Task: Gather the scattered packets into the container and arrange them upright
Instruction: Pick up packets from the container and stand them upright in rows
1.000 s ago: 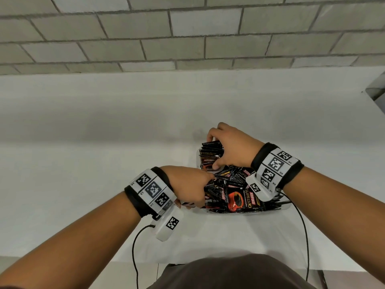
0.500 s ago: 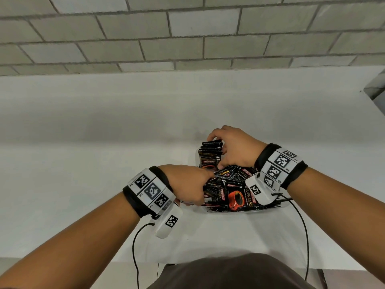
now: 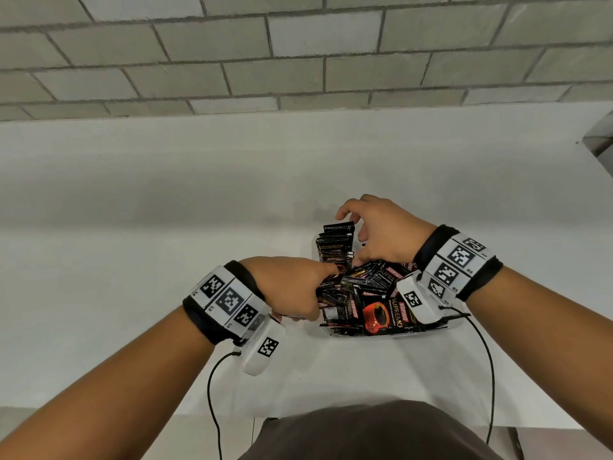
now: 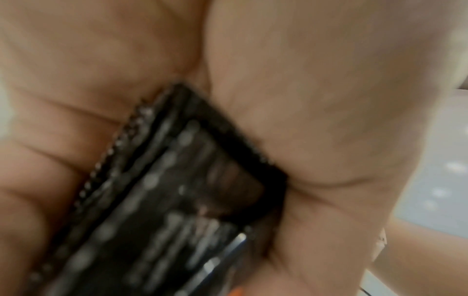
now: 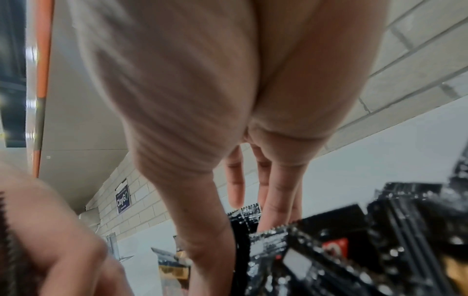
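A pale shallow container point(image 3: 391, 335) sits on the white table, full of black and red coffee packets. Several packets point(image 3: 335, 242) stand upright in a row at its far left end. The others lie in a loose pile point(image 3: 374, 313) at the near end. My left hand point(image 3: 298, 287) reaches into the container's left side and grips a small bundle of black packets point(image 4: 177, 190) between fingers and thumb. My right hand point(image 3: 360, 234) hovers just right of the upright row. Its fingers point(image 5: 276, 192) are straight and reach down behind the packets; the head view shows nothing held.
The white table point(image 3: 166, 293) runs left and far of the container, up to a grey brick wall point(image 3: 298, 61). Two black cables point(image 3: 212, 393) hang from the wrist cameras over the table's near edge. A grey object point(image 3: 600, 144) shows at the far right.
My right hand has let go of the upright row and lifted, its fingers spreading. My left hand has stayed at the container's left side, its thumb now pointing toward the row.
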Demonstrator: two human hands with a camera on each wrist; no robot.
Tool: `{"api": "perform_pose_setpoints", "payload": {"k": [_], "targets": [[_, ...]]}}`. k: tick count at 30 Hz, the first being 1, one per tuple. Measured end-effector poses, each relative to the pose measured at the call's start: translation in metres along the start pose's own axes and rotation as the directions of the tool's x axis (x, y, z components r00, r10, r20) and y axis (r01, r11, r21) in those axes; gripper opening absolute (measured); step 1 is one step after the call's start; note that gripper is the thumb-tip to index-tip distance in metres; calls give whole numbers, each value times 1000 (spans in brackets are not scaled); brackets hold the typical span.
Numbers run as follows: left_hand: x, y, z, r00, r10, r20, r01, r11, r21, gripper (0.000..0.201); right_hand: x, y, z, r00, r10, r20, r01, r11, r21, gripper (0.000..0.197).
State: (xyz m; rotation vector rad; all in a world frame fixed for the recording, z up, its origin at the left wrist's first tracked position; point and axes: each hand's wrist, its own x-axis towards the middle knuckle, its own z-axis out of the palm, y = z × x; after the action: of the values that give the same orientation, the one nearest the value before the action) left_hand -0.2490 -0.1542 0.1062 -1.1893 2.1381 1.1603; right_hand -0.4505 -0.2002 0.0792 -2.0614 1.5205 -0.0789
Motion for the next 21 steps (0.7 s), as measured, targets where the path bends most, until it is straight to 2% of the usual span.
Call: {"api": "perform_pose_setpoints", "payload": {"k": [3, 5, 9, 11, 15, 21], "targets": [[-8, -6, -5, 999, 23, -24, -25, 996, -84, 53, -2, 0, -2, 1000, 11, -11, -11, 1000, 9, 88], [-17, -13, -10, 997, 59, -49, -68, 976, -207, 45, -4, 0, -5, 1000, 10, -18, -10, 1000, 12, 89], [-29, -31, -16, 977, 131, -169, -200, 842, -502, 38, -9, 0, -9, 1000, 1, -3, -1, 1000, 8, 90], [-28, -38, -12, 961, 93, -261, -237, 766, -598, 36, -14, -2, -13, 999, -30, -15, 30, 999, 15, 85], [-24, -50, -2, 916, -32, -401, -302, 603, -739, 27, -24, -15, -10, 990, -123, -68, 128, 990, 64, 63], [-24, -56, 8, 863, -123, -491, -409, 402, -819, 34, -21, -22, 15, 988, -152, -3, 151, 981, -120, 63]]}}
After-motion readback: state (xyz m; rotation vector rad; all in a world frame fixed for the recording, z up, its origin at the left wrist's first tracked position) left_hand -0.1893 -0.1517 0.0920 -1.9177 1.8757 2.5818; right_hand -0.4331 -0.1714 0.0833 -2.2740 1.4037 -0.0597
